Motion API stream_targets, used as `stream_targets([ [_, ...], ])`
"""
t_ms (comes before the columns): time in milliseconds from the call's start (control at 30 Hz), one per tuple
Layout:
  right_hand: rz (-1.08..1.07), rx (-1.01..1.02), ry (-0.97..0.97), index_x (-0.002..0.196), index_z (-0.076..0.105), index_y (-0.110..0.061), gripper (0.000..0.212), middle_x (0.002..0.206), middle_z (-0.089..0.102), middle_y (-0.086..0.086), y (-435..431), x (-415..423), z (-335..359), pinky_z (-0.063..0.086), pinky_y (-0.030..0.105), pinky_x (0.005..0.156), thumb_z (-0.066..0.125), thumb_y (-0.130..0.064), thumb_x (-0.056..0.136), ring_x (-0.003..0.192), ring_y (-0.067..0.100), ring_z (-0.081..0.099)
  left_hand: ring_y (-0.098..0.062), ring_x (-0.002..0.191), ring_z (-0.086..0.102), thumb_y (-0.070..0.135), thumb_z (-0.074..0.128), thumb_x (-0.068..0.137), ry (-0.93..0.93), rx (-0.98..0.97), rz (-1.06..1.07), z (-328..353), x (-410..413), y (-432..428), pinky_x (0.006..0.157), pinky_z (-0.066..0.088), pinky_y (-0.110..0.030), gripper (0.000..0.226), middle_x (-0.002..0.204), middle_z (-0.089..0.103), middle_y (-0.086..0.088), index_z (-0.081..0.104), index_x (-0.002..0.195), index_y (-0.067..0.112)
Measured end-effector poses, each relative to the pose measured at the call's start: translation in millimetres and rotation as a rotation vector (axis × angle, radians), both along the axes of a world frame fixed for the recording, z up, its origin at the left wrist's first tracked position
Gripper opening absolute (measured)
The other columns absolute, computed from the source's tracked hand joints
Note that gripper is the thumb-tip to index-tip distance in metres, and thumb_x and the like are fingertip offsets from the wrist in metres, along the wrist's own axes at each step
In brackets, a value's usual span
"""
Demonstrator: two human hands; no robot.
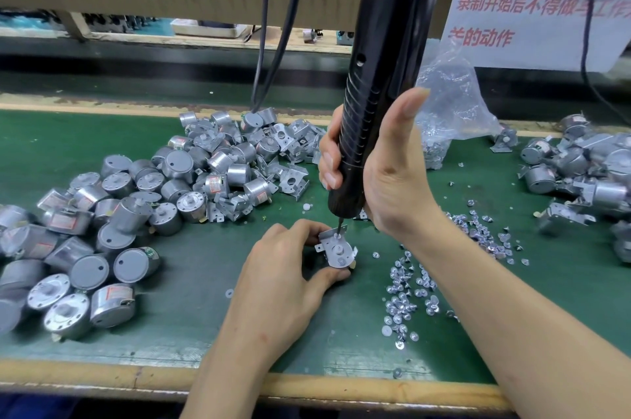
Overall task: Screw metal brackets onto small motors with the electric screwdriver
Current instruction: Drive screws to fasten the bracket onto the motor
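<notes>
My left hand point(280, 268) grips a small silver motor on the green mat, with a metal bracket point(336, 247) lying on its top face. My right hand point(382, 176) wraps around the black electric screwdriver point(379, 77), which stands nearly upright. Its bit touches the far end of the bracket, near a screw hole. A screw head shows at the bracket's near end. The motor body is mostly hidden by my left fingers.
A heap of bare motors point(102, 234) and loose brackets point(290, 179) lies to the left. Assembled motors point(580, 172) pile at the right. Loose screws point(413, 285) scatter near my right forearm. A clear plastic bag point(450, 111) sits behind the screwdriver. Cables point(273, 25) hang at the back.
</notes>
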State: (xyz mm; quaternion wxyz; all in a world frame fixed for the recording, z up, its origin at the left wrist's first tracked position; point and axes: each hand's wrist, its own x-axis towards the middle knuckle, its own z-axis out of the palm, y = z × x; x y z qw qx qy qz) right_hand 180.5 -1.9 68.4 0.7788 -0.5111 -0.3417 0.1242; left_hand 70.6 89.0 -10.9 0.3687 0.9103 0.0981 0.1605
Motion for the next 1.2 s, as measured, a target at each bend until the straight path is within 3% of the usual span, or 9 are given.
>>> stream_targets([
  [133, 0.009, -0.006, 0.009, 0.069, 0.061, -0.024, 0.074, 0.057, 0.055, 0.002, 1.4, 0.1, -2.3, 0.041, 0.03, 0.051, 0.052, -0.096, 0.056, 0.044, 0.019, 0.047, 0.007, 0.093, 0.054, 0.045, 0.082, 0.071, -0.007, 0.01, -0.001, -0.8, 0.1, 0.1, 0.08, 0.039, -0.004, 0.041, 0.092, 0.053, 0.023, 0.06, 0.106, 0.043],
  [300, 0.008, -0.018, 0.002, 0.069, 0.061, -0.024, 0.072, 0.057, 0.055, 0.001, 1.8, 0.8, -4.3, 0.041, 0.03, 0.051, 0.051, -0.095, 0.059, 0.045, 0.02, 0.047, 0.004, 0.091, 0.057, 0.045, 0.082, 0.071, -0.02, 0.016, -0.004, -1.5, 0.4, 0.0, 0.08, 0.043, -0.013, 0.043, 0.091, 0.054, 0.02, 0.06, 0.107, 0.045],
  [433, 0.006, -0.034, -0.008, 0.068, 0.061, -0.025, 0.071, 0.056, 0.055, 0.0, 3.2, 0.3, -4.3, 0.041, 0.029, 0.051, 0.049, -0.095, 0.061, 0.044, 0.019, 0.047, 0.004, 0.091, 0.056, 0.045, 0.081, 0.073, -0.025, 0.04, -0.004, -1.7, 0.1, -0.1, 0.079, 0.042, -0.01, 0.043, 0.09, 0.052, 0.021, 0.059, 0.109, 0.045],
  [767, 0.017, -0.035, 0.005, 0.07, 0.057, -0.021, 0.074, 0.053, 0.05, -0.002, 2.0, -2.1, -5.9, 0.04, 0.027, 0.049, 0.048, -0.094, 0.063, 0.041, 0.017, 0.044, 0.0, 0.091, 0.056, 0.044, 0.08, 0.074, -0.043, 0.089, 0.002, 0.2, -0.5, -2.7, 0.078, 0.045, -0.02, 0.043, 0.09, 0.049, 0.023, 0.06, 0.112, 0.04],
  [900, 0.02, -0.06, 0.002, 0.067, 0.057, -0.022, 0.072, 0.053, 0.051, -0.003, 2.9, -5.2, -6.4, 0.039, 0.027, 0.048, 0.048, -0.094, 0.064, 0.041, 0.016, 0.045, 0.001, 0.09, 0.054, 0.045, 0.08, 0.073, -0.052, 0.102, 0.016, 0.2, 0.1, -3.7, 0.074, 0.042, -0.015, 0.043, 0.088, 0.047, 0.024, 0.061, 0.111, 0.04],
  [1067, -0.012, -0.063, -0.004, 0.068, 0.057, -0.02, 0.074, 0.053, 0.051, -0.001, 3.0, -5.8, -5.9, 0.039, 0.025, 0.047, 0.048, -0.093, 0.065, 0.041, 0.016, 0.045, -0.001, 0.09, 0.056, 0.047, 0.08, 0.073, -0.054, 0.113, 0.018, 0.4, -0.5, -4.1, 0.076, 0.047, -0.023, 0.043, 0.088, 0.047, 0.025, 0.061, 0.111, 0.039],
  [1200, -0.054, -0.075, -0.022, 0.067, 0.055, -0.018, 0.076, 0.053, 0.051, -0.001, 5.5, -6.9, -6.3, 0.038, 0.026, 0.047, 0.047, -0.094, 0.063, 0.041, 0.017, 0.044, 0.001, 0.091, 0.055, 0.049, 0.078, 0.073, -0.052, 0.118, 0.023, 0.5, -1.0, -4.8, 0.073, 0.043, -0.02, 0.042, 0.089, 0.047, 0.024, 0.059, 0.11, 0.042],
])
